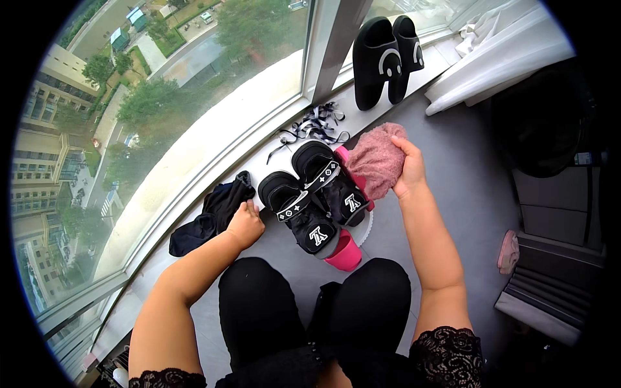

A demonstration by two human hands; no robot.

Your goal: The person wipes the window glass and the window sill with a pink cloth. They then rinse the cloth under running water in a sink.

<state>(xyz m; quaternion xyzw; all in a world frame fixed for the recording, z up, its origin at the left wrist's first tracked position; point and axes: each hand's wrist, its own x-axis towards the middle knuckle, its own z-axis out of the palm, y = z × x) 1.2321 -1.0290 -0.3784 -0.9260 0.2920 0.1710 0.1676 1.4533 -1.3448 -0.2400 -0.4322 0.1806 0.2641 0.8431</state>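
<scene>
Along the window ledge [257,167] lies black cloth [217,210], its end pinched in my closed left fingers [250,211]; my right fingers [402,145] grip pink cloth [375,161] beside black shoes [305,227], which a careless swing could topple.

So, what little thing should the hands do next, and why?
Maybe ease the right hand a little left and lay the fuzzy pink cloth on the closer black strapped shoe. I'd pick that because this hand holds the cloth right beside that shoe, while the left hand is over by the black cloth.
</scene>
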